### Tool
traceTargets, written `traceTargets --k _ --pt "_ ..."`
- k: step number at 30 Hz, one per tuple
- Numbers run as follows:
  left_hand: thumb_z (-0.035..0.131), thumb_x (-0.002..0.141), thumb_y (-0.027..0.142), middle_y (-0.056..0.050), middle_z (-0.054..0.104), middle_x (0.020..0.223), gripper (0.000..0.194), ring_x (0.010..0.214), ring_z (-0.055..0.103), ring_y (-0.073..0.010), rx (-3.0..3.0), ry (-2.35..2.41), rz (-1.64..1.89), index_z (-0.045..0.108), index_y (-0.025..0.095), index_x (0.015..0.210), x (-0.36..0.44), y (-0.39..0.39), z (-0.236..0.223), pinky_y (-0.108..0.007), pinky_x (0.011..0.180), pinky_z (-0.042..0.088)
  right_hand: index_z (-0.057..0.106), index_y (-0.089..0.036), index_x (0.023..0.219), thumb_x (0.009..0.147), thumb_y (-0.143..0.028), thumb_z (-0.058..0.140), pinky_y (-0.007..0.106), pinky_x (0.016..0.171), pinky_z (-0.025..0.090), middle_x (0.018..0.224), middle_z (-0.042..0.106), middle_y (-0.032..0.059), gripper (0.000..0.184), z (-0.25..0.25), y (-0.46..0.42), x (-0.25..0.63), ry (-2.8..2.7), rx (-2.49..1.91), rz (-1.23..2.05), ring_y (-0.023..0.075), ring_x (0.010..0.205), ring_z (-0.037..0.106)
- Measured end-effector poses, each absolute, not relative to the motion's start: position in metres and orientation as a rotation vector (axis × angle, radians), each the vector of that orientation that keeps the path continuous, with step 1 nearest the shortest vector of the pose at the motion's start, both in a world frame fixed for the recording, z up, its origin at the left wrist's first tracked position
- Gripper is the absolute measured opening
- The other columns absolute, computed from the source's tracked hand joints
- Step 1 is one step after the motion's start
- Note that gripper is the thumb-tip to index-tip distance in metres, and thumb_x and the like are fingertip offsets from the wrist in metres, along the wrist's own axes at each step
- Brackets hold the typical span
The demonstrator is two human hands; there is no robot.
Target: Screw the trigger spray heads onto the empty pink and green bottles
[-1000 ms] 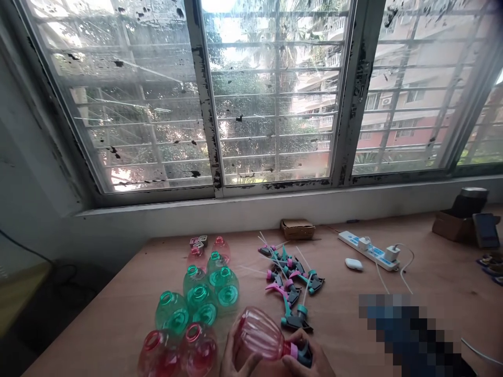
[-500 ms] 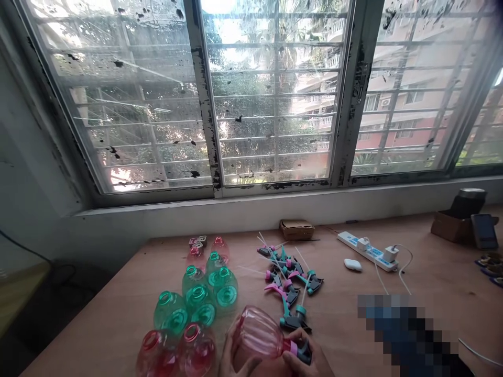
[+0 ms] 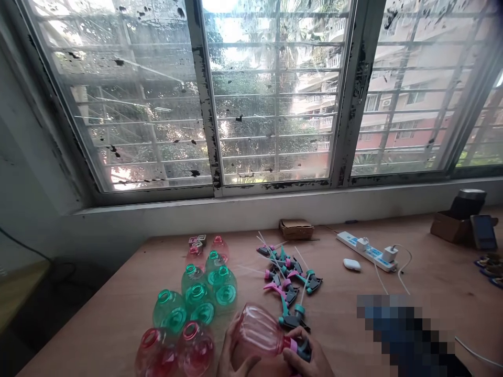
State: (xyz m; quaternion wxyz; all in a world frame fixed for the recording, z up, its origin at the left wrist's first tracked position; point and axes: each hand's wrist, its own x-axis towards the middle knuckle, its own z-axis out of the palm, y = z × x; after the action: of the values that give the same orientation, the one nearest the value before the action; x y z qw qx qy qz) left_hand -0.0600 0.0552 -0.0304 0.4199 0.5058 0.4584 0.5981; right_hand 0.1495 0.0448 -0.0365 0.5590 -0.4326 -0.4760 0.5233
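Note:
At the bottom middle a clear pink spray bottle lies on its side between my hands, its neck toward the right. My left hand is wrapped round the bottle's base end. The fingers of my right hand close on the dark grey and pink spray head at the neck. Just beyond lies a pile of loose trigger spray heads with thin tubes, in grey, pink and teal. To the left stand several open green bottles, with pink bottles in front and behind.
A white power strip with plugs and cables and a small white case lie right of the pile. A cardboard box rests near the window wall. A blurred dark patch covers the right front; a phone leans at far right.
My hands keep the same hold on the pink bottle and its spray head. The view has shifted very slightly; nothing else has visibly moved.

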Motion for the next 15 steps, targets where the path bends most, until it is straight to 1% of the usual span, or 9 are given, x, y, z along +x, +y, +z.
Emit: traceTargets --k 3,6,7,10,12,15 --pt "0.084 0.063 0.044 -0.014 0.061 0.138 0.073 0.134 0.051 -0.0349 1.298 1.167 1.481 0.057 0.022 0.128 -0.062 0.0546 -0.0312 -0.048 0.116 0.037 0.059 -0.019 0.086 0.066 -0.067 0.077 0.024 0.051 0.039 0.056 0.058 -0.0041 0.055 -0.0363 0.0448 0.1513 -1.106 -1.045 1.243 0.012 0.048 0.05" --pt "0.087 0.057 0.051 -0.016 0.063 0.134 0.084 0.131 0.053 -0.0373 1.293 1.189 1.464 0.055 0.019 0.127 -0.0621 0.0538 -0.0348 -0.049 0.114 0.039 0.059 -0.019 0.085 0.065 -0.067 0.078 0.024 0.054 0.043 0.064 0.062 -0.0024 0.055 -0.0375 0.0449 0.1501 -1.149 -1.011 1.232 0.0132 0.054 0.055" --pt "0.087 0.056 0.054 -0.017 0.064 0.132 0.086 0.129 0.055 -0.0379 1.273 1.19 1.462 0.054 0.018 0.127 -0.0617 0.0538 -0.0361 -0.049 0.113 0.039 0.059 -0.02 0.085 0.064 -0.068 0.078 0.026 0.056 0.045 0.067 0.064 -0.0014 0.056 -0.0382 0.045 0.1493 -1.169 -0.994 1.231 0.0144 0.057 0.057" --pt "0.081 0.062 0.059 -0.019 0.065 0.128 0.08 0.125 0.058 -0.0378 1.195 1.192 1.493 0.054 0.016 0.125 -0.0599 0.0551 -0.0383 -0.051 0.113 0.039 0.06 -0.02 0.086 0.064 -0.069 0.077 0.029 0.06 0.049 0.075 0.067 0.0011 0.057 -0.0399 0.0453 0.1476 -1.206 -0.957 1.238 0.0175 0.063 0.061" --pt "0.083 0.063 0.056 -0.018 0.063 0.132 0.077 0.129 0.055 -0.037 1.205 1.177 1.51 0.057 0.018 0.125 -0.059 0.0561 -0.0379 -0.05 0.115 0.037 0.06 -0.019 0.086 0.064 -0.068 0.077 0.028 0.057 0.047 0.072 0.066 0.0004 0.056 -0.0402 0.0454 0.1481 -1.2 -0.972 1.232 0.0164 0.06 0.059" --pt "0.084 0.063 0.05 -0.014 0.06 0.138 0.074 0.135 0.05 -0.0345 1.252 1.135 1.54 0.058 0.021 0.127 -0.0592 0.0563 -0.0353 -0.047 0.118 0.034 0.06 -0.019 0.085 0.066 -0.067 0.077 0.025 0.052 0.041 0.062 0.06 -0.0029 0.055 -0.0389 0.0453 0.1505 -1.15 -1.031 1.224 0.0126 0.052 0.051"
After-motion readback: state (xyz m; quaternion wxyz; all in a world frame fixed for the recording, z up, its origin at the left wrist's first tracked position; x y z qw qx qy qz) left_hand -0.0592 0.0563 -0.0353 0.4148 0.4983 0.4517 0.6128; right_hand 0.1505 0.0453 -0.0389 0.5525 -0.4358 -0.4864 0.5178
